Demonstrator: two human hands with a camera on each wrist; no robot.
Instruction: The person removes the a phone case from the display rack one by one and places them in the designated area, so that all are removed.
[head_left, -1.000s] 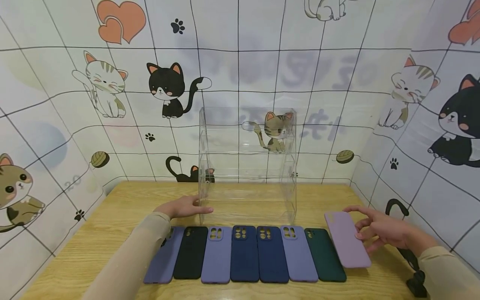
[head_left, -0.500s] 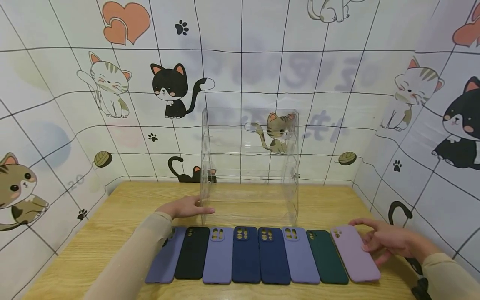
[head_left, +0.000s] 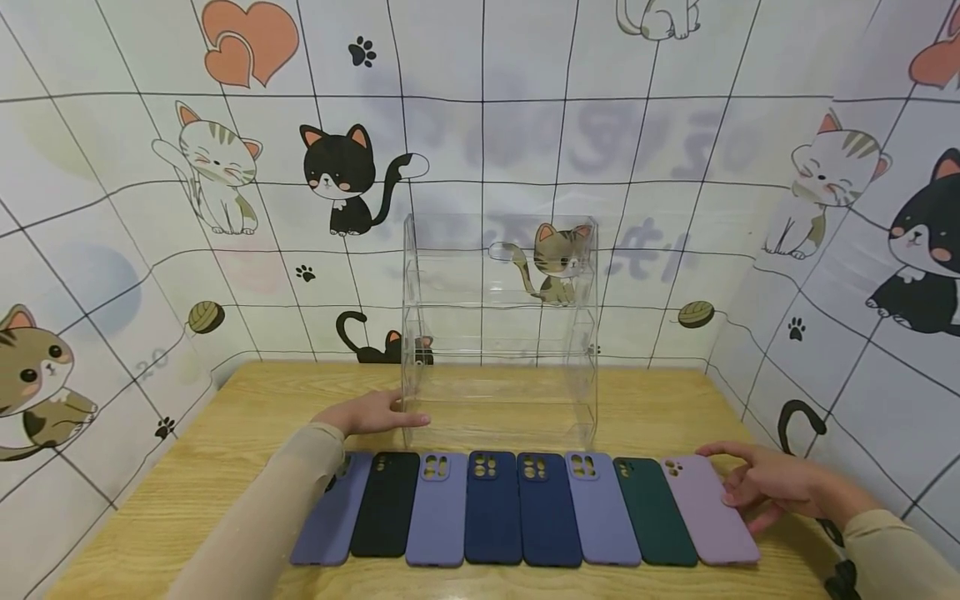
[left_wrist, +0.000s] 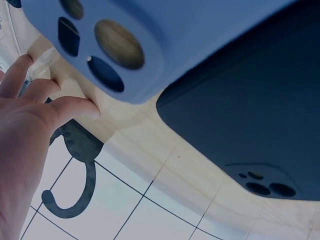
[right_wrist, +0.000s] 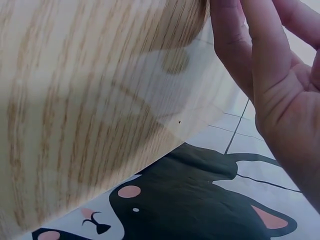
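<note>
A row of phone cases lies on the wooden table, their camera cutouts toward the back. At the right end, my right hand [head_left: 780,482] holds the pink phone case [head_left: 708,512] by its upper corner and right edge. Beside it lies a dark green case [head_left: 655,512]. Behind the row stands a clear plastic tiered rack [head_left: 498,390]. My left hand [head_left: 367,414] grips the rack's left side, thumb in front and fingers beyond the panel. In the left wrist view, a blue-purple case [left_wrist: 200,30] and a black case [left_wrist: 250,105] hang large above the hand.
Two navy cases [head_left: 492,521], more purple cases [head_left: 437,525] and the black one fill the rest of the row. A patterned cloth wall [head_left: 480,142] surrounds the wooden table [head_left: 285,383]. A black object [head_left: 842,579] lies at the right edge.
My right hand has lowered the pink case from a tilted, raised position to the table beside the green case. The left hand has stayed at the rack.
</note>
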